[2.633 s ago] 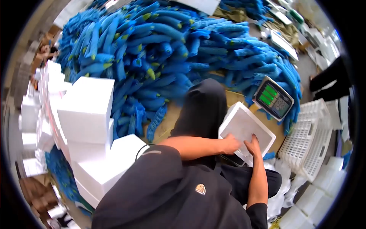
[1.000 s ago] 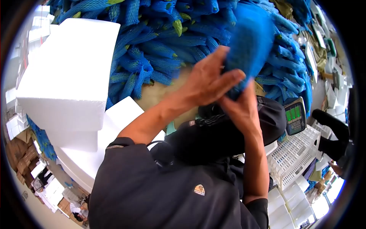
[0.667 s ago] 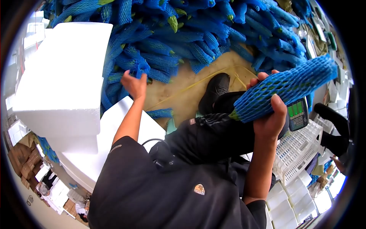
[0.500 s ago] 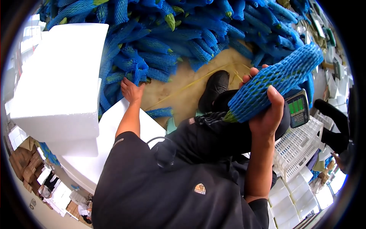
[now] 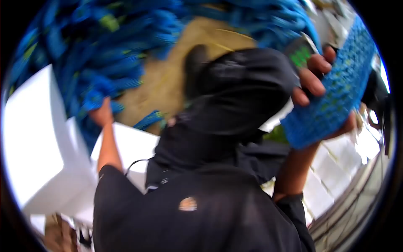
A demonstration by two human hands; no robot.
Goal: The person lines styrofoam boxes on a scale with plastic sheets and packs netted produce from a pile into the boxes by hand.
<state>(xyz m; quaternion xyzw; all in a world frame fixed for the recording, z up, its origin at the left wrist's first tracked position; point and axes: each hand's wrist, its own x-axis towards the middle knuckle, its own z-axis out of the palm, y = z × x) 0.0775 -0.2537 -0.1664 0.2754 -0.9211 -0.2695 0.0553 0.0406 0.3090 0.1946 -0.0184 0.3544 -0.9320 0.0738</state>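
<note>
Right hand (image 5: 313,81) curls round a netted vegetable (image 5: 336,98); left hand (image 5: 102,113), grip unclear, seems to pick from the pile (image 5: 119,63); lifting needs squeezing.

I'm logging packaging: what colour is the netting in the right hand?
The netting is blue, with green showing through, best seen in the head view.

Motion blur over much of the view. The person's right hand (image 5: 315,82) gripped a netted vegetable (image 5: 336,94), tilted, its upper end toward the right edge. Left hand (image 5: 102,113) reached out to the blue pile (image 5: 63,59), fingers at a bunched net (image 5: 94,94); whether they had closed on it was unclear. A short netted piece (image 5: 147,120) lay on the tan floor (image 5: 157,82), beside a white box (image 5: 130,138). Green digits glowed on a display (image 5: 300,54) behind the right fingers.
</note>
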